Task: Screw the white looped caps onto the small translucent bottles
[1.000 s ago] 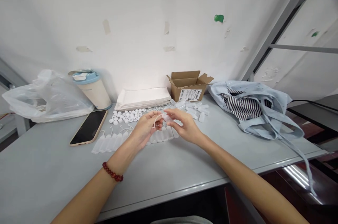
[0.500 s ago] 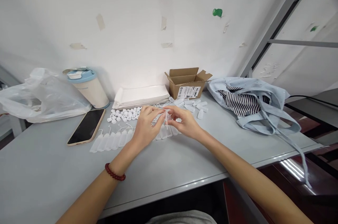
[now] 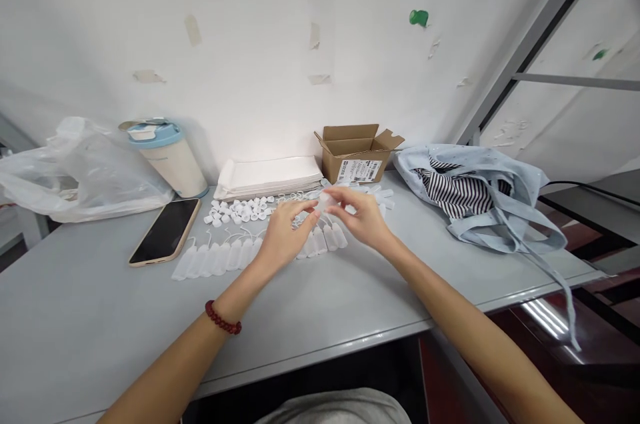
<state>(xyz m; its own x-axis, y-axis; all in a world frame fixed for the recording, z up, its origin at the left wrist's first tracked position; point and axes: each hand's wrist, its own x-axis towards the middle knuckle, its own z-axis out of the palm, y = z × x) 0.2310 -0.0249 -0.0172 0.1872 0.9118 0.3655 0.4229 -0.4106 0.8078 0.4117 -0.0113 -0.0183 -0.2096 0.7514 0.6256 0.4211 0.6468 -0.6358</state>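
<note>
Close together over the middle of the table, my left hand (image 3: pixel 287 231) and my right hand (image 3: pixel 363 214) meet at a small translucent, bottle-shaped plastic piece (image 3: pixel 327 203). Right thumb and fingers pinch it from the right. Left thumb and index fingertip close on its left end; the exact contact is partly hidden. Below and to the left lies a row of similar translucent pieces (image 3: pixel 220 259) with thin white cords at their tops. Part of the row is behind my left hand. Small white caps (image 3: pixel 240 211) are heaped beyond it, and more loose translucent pieces (image 3: pixel 383 196) lie behind my right hand.
A phone (image 3: pixel 165 232), a lidded cup (image 3: pixel 173 161) and a plastic bag (image 3: pixel 100 177) are on the left. White flat packets (image 3: pixel 270 175) are stacked by the wall beside an open cardboard box (image 3: pixel 357 156). At right, a light-blue cloth bag (image 3: pixel 470 191) drapes its strap over the table edge.
The plastic piece between my hands has turned, and the thin white strip hanging from it no longer shows. My right hand has shifted slightly up and right. The view has moved slightly.
</note>
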